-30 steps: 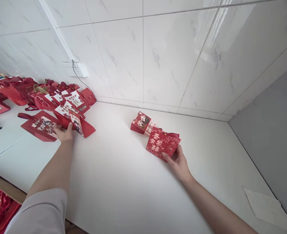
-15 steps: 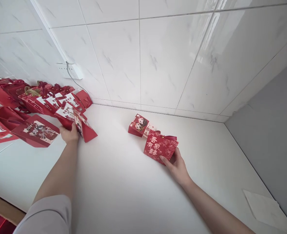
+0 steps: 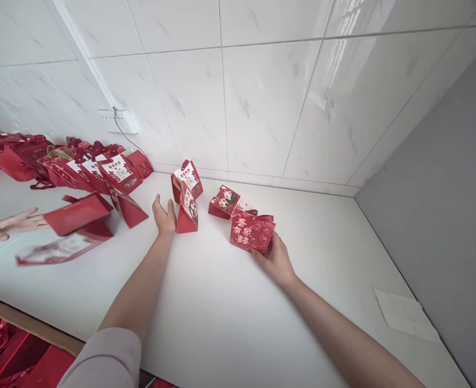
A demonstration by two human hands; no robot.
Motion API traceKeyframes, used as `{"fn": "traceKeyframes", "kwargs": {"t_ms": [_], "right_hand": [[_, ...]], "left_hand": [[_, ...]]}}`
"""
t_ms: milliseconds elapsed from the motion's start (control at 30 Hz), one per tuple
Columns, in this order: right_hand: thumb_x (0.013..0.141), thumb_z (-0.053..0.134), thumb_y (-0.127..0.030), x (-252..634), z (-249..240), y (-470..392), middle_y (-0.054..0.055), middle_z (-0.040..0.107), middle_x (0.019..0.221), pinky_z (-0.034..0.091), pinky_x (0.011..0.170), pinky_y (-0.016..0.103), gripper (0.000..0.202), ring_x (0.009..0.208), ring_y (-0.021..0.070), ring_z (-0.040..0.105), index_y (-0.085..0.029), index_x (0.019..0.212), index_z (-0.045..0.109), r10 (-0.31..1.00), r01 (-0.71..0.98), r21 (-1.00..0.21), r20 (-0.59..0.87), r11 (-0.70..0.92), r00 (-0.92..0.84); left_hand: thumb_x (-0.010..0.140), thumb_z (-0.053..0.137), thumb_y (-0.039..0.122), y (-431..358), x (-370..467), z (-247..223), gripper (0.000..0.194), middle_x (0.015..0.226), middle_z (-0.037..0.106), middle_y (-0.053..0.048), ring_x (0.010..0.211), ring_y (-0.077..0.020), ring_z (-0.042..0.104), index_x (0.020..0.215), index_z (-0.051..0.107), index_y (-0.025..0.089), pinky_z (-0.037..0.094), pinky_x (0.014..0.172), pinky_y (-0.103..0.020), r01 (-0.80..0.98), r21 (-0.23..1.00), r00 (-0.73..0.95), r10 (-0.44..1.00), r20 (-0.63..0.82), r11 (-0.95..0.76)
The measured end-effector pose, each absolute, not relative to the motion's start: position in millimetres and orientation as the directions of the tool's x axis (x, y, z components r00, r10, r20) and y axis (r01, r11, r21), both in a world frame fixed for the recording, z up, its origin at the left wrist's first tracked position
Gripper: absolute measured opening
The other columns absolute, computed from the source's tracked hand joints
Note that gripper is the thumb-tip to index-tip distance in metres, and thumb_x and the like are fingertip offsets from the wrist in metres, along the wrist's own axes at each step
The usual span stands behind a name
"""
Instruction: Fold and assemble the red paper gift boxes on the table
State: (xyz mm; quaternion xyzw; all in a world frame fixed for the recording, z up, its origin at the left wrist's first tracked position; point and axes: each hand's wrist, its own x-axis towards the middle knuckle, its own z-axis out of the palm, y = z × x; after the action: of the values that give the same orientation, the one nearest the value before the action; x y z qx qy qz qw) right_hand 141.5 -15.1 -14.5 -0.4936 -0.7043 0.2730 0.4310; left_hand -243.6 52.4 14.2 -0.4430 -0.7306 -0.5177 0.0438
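Note:
My right hand (image 3: 276, 260) holds a red box with white characters (image 3: 248, 231) by its lower right side, thumb in front. Just behind it lies a box with two cartoon figures (image 3: 225, 200). My left hand (image 3: 165, 216) has its fingers apart and sits beside a small red box with a beige ribbon (image 3: 188, 214), its edge close to or touching that box. Behind that one stands a red box with a white label (image 3: 189, 178).
Another person's hand (image 3: 17, 223) reaches in at left beside a tilted red box (image 3: 78, 214). Rows of red boxes (image 3: 76, 167) line the wall near a socket (image 3: 118, 122). A carton of red items (image 3: 27, 350) is at lower left. A white sheet (image 3: 405, 315) lies right.
My left hand has moved right, away from the boxes at left, and two boxes now stand beside it. Another person's hand has appeared, and boxes near it have shifted. The view has turned slightly.

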Motion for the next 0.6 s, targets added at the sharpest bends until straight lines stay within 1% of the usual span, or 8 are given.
{"fn": "traceKeyframes", "kwargs": {"t_ms": [67, 167, 300, 400, 467, 500, 533, 600], "right_hand": [[0.078, 0.066, -0.04, 142.3, -16.3, -14.7, 0.012, 0.061, 0.132, 0.051, 0.094, 0.051, 0.067, 0.116, 0.0327, 0.06, -0.023, 0.139, 0.042, 0.928, 0.441, -0.817, 0.343, 0.372, -0.148], [0.079, 0.067, -0.039, 143.5, -17.1, -15.3, 0.012, 0.062, 0.13, 0.052, 0.094, 0.049, 0.069, 0.116, 0.0314, 0.061, -0.023, 0.14, 0.04, 0.929, 0.404, -0.837, 0.333, 0.37, -0.161], [0.078, 0.068, -0.045, 145.5, -17.3, -17.9, 0.013, 0.064, 0.128, 0.053, 0.092, 0.05, 0.069, 0.114, 0.0327, 0.062, -0.022, 0.138, 0.042, 0.939, 0.405, -0.848, 0.307, 0.343, -0.153], [0.077, 0.069, -0.048, 148.1, -18.9, -20.7, 0.013, 0.064, 0.127, 0.053, 0.092, 0.049, 0.071, 0.113, 0.0328, 0.063, -0.022, 0.137, 0.042, 0.946, 0.407, -0.854, 0.291, 0.324, -0.142], [0.077, 0.069, -0.05, 150.0, -20.6, -22.4, 0.012, 0.064, 0.127, 0.052, 0.092, 0.048, 0.072, 0.113, 0.0322, 0.063, -0.022, 0.137, 0.041, 0.948, 0.399, -0.861, 0.281, 0.317, -0.145], [0.077, 0.069, -0.05, 150.9, -21.4, -23.2, 0.012, 0.064, 0.127, 0.053, 0.092, 0.048, 0.072, 0.113, 0.0318, 0.063, -0.023, 0.138, 0.041, 0.949, 0.396, -0.863, 0.277, 0.313, -0.148], [0.077, 0.069, -0.051, 151.6, -22.2, -23.8, 0.012, 0.064, 0.127, 0.053, 0.092, 0.047, 0.072, 0.113, 0.0316, 0.063, -0.023, 0.138, 0.04, 0.95, 0.395, -0.865, 0.272, 0.31, -0.15], [0.077, 0.069, -0.052, 152.4, -23.3, -24.8, 0.012, 0.064, 0.127, 0.053, 0.091, 0.047, 0.073, 0.112, 0.0315, 0.064, -0.023, 0.137, 0.041, 0.952, 0.405, -0.862, 0.265, 0.305, -0.153]], "left_hand": [[0.096, 0.044, 0.036, 31.9, -235.3, 15.1, 0.052, 0.144, 0.042, -0.019, 0.136, -0.0246, 0.039, 0.141, 0.036, 0.011, 0.04, 0.108, -0.038, 0.723, 0.688, -0.603, 0.541, 0.586, 0.06], [0.094, 0.045, 0.031, 1.7, -220.7, 17.5, 0.039, 0.128, 0.052, -0.017, 0.123, -0.0254, 0.047, 0.128, 0.049, 0.013, 0.046, 0.098, -0.037, 0.803, 0.594, -0.53, 0.511, 0.677, 0.046], [0.093, 0.044, 0.026, -31.1, -187.0, 32.4, 0.026, 0.109, 0.061, -0.012, 0.107, -0.0222, 0.056, 0.111, 0.06, 0.016, 0.051, 0.086, -0.032, 0.892, 0.448, -0.312, 0.624, 0.717, -0.069], [0.094, 0.044, 0.03, -60.8, -158.6, 56.7, 0.027, 0.113, 0.062, -0.011, 0.109, -0.0219, 0.058, 0.114, 0.06, 0.019, 0.05, 0.091, -0.033, 0.916, 0.394, -0.237, 0.694, 0.68, -0.073], [0.093, 0.048, 0.037, -88.6, -147.3, 74.0, 0.033, 0.126, 0.059, -0.013, 0.12, -0.0269, 0.054, 0.119, 0.059, 0.02, 0.043, 0.104, -0.042, 0.947, 0.312, -0.267, 0.729, 0.631, 0.078], [0.091, 0.05, 0.041, -104.6, -145.7, 80.9, 0.04, 0.135, 0.054, -0.015, 0.128, -0.0317, 0.048, 0.124, 0.057, 0.02, 0.037, 0.109, -0.05, 0.941, 0.256, -0.334, 0.735, 0.59, 0.222], [0.089, 0.053, 0.045, -121.3, -146.9, 86.0, 0.05, 0.144, 0.046, -0.019, 0.136, -0.0375, 0.039, 0.13, 0.054, 0.018, 0.029, 0.111, -0.058, 0.897, 0.209, -0.438, 0.716, 0.543, 0.39], [0.081, 0.059, 0.056, -153.7, -157.0, 89.7, 0.075, 0.152, 0.03, -0.03, 0.142, -0.0508, 0.021, 0.138, 0.048, 0.008, 0.019, 0.107, -0.072, 0.692, 0.136, -0.698, 0.609, 0.377, 0.709]]}}
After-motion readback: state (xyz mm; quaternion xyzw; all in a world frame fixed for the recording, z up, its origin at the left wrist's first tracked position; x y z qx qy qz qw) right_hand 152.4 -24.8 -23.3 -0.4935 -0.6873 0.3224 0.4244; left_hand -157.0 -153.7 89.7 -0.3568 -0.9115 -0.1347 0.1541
